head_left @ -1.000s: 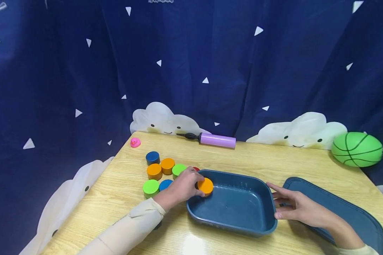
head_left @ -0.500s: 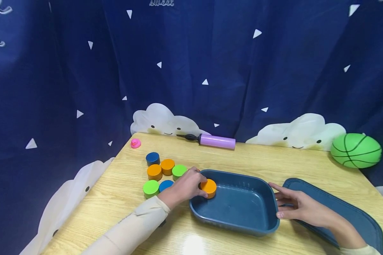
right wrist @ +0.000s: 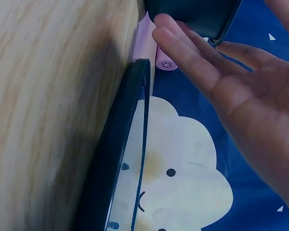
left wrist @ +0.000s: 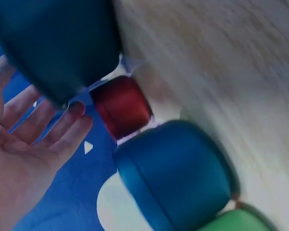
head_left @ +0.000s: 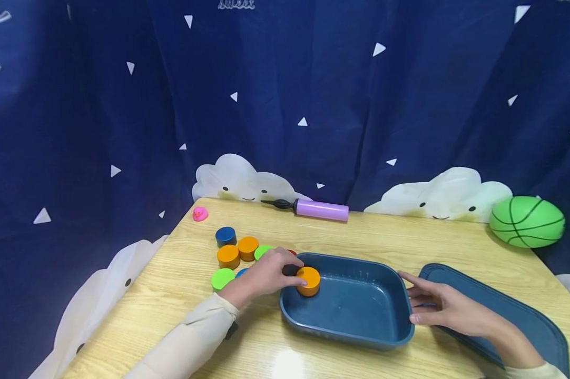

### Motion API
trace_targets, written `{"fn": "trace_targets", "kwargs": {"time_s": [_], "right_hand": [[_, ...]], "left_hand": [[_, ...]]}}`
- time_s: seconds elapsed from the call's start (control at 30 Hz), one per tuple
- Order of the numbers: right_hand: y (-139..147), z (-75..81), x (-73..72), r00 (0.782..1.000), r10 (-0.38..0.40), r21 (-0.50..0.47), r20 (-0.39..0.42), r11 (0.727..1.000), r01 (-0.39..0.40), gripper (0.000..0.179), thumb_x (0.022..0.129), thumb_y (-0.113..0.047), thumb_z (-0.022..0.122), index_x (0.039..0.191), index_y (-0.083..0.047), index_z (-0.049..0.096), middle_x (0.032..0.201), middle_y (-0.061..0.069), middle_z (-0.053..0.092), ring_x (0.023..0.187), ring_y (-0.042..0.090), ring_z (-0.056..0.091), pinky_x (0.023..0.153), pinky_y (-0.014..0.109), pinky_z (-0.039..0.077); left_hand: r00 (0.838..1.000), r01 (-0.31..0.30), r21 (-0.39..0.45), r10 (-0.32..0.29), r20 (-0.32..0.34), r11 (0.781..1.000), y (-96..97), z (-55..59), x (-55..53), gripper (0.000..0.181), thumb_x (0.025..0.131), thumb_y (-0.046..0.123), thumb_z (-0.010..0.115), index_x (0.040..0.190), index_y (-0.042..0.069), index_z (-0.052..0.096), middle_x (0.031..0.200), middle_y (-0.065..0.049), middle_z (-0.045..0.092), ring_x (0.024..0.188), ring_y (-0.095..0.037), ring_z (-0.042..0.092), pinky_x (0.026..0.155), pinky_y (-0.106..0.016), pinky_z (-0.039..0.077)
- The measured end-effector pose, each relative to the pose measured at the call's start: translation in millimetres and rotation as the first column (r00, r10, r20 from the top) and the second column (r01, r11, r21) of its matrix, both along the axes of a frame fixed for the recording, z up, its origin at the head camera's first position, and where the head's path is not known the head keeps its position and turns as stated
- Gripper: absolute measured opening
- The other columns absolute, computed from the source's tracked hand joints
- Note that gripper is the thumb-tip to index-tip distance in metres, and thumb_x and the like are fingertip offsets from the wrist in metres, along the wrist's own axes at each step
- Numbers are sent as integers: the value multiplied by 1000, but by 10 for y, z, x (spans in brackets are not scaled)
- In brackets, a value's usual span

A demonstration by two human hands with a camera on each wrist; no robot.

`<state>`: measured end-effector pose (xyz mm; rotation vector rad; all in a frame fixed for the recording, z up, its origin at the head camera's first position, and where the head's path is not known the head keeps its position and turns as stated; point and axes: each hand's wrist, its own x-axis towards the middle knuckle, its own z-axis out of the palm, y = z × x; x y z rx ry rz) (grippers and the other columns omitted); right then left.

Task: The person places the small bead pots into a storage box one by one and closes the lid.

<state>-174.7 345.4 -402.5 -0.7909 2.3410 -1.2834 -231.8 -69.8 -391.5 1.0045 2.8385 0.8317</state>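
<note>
The orange disc (head_left: 308, 280) sits inside the dark blue tray (head_left: 361, 337), at its left end, close to the wall. The left hand (head_left: 265, 275) has its fingers on the disc, but the views do not show if they pinch it or only touch. The right hand (head_left: 443, 308), with straight fingers, touches the tray's right rim. The tray's lid (head_left: 527, 321) lies just beside on the wooden table (head_left: 408, 242). Other coloured discs (head_left: 229, 256) stand to the left.

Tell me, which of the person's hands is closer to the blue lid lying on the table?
The right hand. It rests against the tray's right rim, right beside the blue lid. The left hand is across the tray, pinching an orange disc.
</note>
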Motion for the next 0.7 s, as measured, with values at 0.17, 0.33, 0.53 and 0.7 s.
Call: {"fn": "trace_targets", "kwargs": {"time_s": [0.17,0.33,0.53,0.7], "right_hand": [[-5,-4,-8,1000,10,-1,1,1000,-10,80,98,-13,65,159,4,16,133,35,54,115,-1,61,91,20,55],[0,-4,-4,1000,-5,13,8,1000,5,80,98,-14,66,159,3,17,134,35,54,114,-2,61,90,20,56],[8,-13,-6,1000,7,7,5,1000,-7,80,98,-13,65,159,4,16,132,35,55,114,0,62,90,20,56],[17,-9,-17,1000,7,15,1,1000,-7,80,98,-14,66,160,1,17,133,33,56,114,-1,62,90,21,56]], "left_hand": [[999,-31,121,29,22,992,-178,52,16,42,87,37,79,118,9,75,116,-4,75,109,-23,66,98,-42,55],[993,-93,200,76,93,975,-375,88,60,43,85,33,82,120,8,73,118,-7,74,109,-30,67,97,-49,55],[987,-148,228,130,94,962,-655,63,130,48,84,28,83,122,3,71,120,-14,72,110,-36,68,97,-52,55],[982,-183,233,189,-3,955,-912,1,160,50,78,25,88,119,1,72,114,-13,74,106,-34,69,94,-50,56]]}}
